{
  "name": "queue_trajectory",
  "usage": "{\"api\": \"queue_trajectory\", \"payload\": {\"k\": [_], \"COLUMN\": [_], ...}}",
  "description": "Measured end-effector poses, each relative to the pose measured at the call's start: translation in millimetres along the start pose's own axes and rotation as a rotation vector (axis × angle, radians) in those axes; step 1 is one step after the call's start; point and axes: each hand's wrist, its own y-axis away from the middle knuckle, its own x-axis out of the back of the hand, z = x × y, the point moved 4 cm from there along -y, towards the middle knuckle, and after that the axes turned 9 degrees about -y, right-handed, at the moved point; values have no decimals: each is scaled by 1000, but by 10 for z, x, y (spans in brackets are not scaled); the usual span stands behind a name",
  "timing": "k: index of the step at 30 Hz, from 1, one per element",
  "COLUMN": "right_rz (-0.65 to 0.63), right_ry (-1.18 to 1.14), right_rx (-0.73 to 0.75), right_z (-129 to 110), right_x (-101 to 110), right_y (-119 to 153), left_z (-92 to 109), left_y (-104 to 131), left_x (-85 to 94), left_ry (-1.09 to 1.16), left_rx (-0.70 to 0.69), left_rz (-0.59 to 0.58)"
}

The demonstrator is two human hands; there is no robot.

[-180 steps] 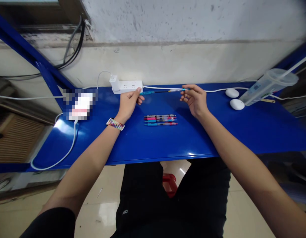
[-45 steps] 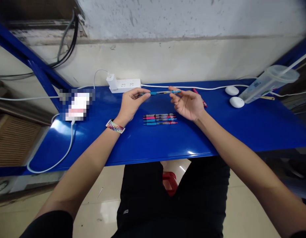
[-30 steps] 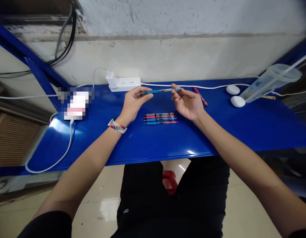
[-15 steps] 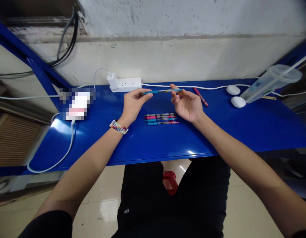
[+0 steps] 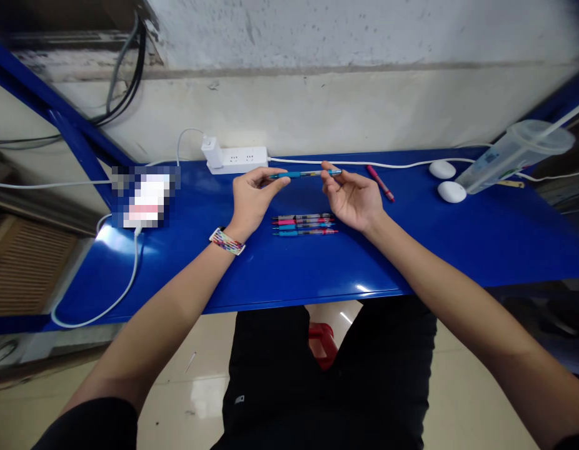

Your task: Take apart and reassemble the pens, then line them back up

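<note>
A blue pen (image 5: 304,174) with a clear barrel is held level above the blue table, one end in each hand. My left hand (image 5: 252,199) pinches its left end between thumb and fingers. At the other end, the fingers of my right hand (image 5: 355,195) close on the blue part, palm turned up. Below the hands, several pens (image 5: 304,225) in black, pink and blue lie side by side in a row. A pink-red pen part (image 5: 380,183) lies alone just right of my right hand.
Along the wall is a white power strip (image 5: 242,159) with a plugged-in charger; its cable runs right. Two white rounded objects (image 5: 451,192) sit near a tilted clear plastic cup (image 5: 509,156). A blurred-out device (image 5: 146,197) with white cables lies left on the blue table (image 5: 280,278).
The pen's right end and my right fingers have shifted slightly left. Both hands keep their grip, and the row of pens stays put.
</note>
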Motion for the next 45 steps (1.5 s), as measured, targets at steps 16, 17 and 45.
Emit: {"api": "queue_trajectory", "payload": {"k": [16, 17, 45], "right_rz": [-77, -125, -181], "right_ry": [-9, -16, 203], "right_rx": [-21, -25, -41], "right_z": [-85, -75, -123], "right_x": [-8, 6, -46], "right_y": [20, 5, 73], "left_z": [27, 26, -3], "left_y": [-14, -14, -56], "left_x": [-19, -20, 15], "left_ry": [14, 19, 101], "left_rx": [-10, -9, 23], "left_rz": [-5, -1, -64]}}
